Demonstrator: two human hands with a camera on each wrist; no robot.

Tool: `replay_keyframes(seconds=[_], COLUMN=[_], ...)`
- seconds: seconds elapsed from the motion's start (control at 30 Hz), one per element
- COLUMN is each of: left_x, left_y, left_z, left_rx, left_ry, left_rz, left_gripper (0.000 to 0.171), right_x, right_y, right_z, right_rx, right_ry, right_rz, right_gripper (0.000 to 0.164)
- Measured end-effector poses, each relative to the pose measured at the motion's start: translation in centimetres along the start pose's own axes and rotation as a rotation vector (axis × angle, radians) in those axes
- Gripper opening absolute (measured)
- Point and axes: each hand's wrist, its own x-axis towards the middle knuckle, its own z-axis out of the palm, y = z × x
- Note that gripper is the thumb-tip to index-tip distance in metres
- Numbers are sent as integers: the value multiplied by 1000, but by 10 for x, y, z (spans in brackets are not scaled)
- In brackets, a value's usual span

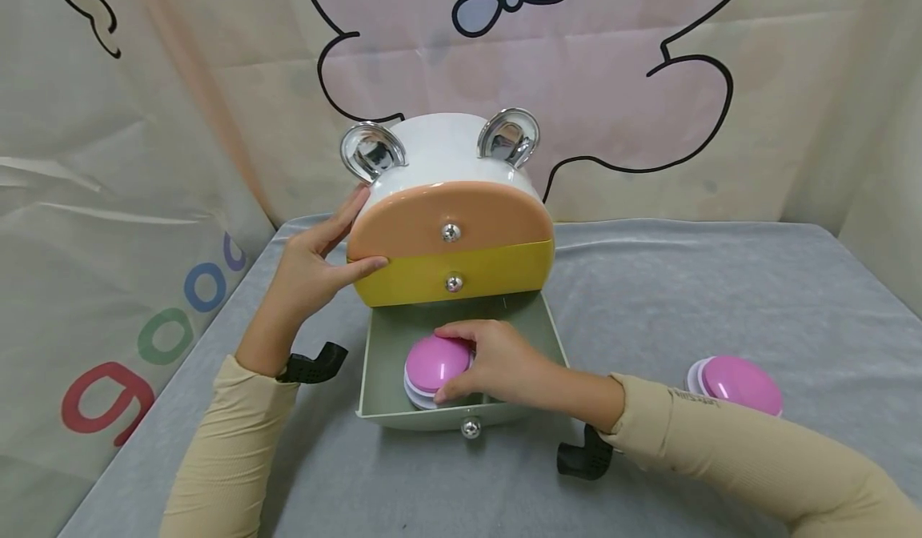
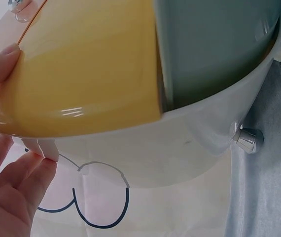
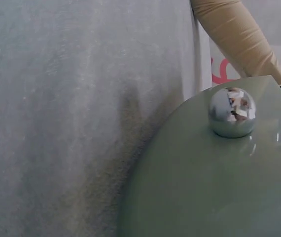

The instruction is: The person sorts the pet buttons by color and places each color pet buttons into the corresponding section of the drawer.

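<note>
A small drawer cabinet [image 1: 439, 142] with a white body and silver ears stands on the table. Its front has an orange drawer [image 1: 403, 222], a yellow drawer [image 1: 504, 270] and a green bottom drawer [image 1: 385, 419] pulled out. My left hand [image 1: 310, 270] grips the cabinet's left side, thumb on the front and fingers along the side, as the left wrist view also shows. My right hand [image 1: 504, 362] pinches a round pink-and-white case [image 1: 437, 362] inside the green drawer. The right wrist view shows only the drawer front [image 3: 194, 173] and its silver knob [image 3: 232, 112], not the hand.
A second pink-and-white case [image 1: 742, 383] lies on the grey cloth [image 1: 684, 298] to the right, beyond my right sleeve. A printed curtain [image 1: 612, 106] hangs behind the table, and another stretches along its left side. Black wrist mounts [image 1: 313, 363] sit below both hands.
</note>
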Motion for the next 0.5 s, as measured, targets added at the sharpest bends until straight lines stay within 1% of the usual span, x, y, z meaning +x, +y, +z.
replay_keyframes(seconds=[0.23,0.37,0.5], left_x=[0,1,1], left_y=[1,1,1], left_z=[-1,-1,0], left_rx=[-1,-8,-7], left_ry=[-4,-11,-11], left_rz=[-16,-22,-24], left_gripper=[77,77,77], right_x=[3,3,3], right_y=[1,3,5], right_z=[1,1,0], right_rx=[-29,-26,-16], right_ry=[-27,-42,-59], right_rz=[12,17,0], right_gripper=[75,76,74])
